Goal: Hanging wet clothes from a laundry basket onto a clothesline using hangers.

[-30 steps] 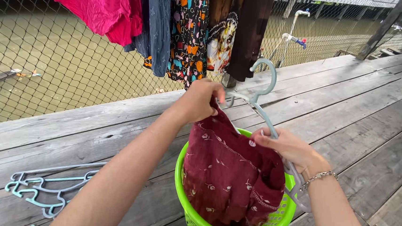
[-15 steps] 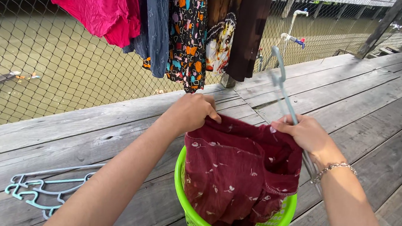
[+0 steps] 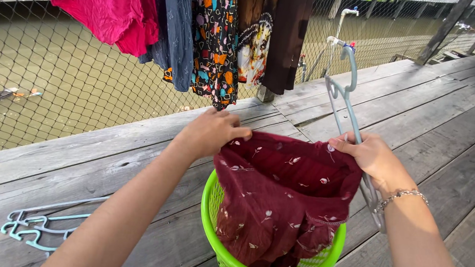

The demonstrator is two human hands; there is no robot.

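A dark red garment (image 3: 283, 201) with small pale flower prints hangs stretched between both hands over a bright green plastic basket (image 3: 223, 258). My left hand (image 3: 212, 132) grips its upper left edge. At the upper right edge, my right hand (image 3: 372, 157) pinches the cloth together with a pale grey-blue plastic hanger (image 3: 345, 96), whose hook points up and whose lower part runs behind the wrist. The garment's lower part drapes down into the basket.
The basket stands on a grey wooden plank deck (image 3: 107, 158). More pale hangers (image 3: 36, 228) lie at the lower left. Several garments (image 3: 200, 30) hang along a wire mesh fence (image 3: 45, 92) with greenish water beyond. A white tap pipe (image 3: 343, 18) rises at the back.
Both hands have drawn apart, spreading the garment's top edge open and wider. The hanger has swung upright in my right hand.
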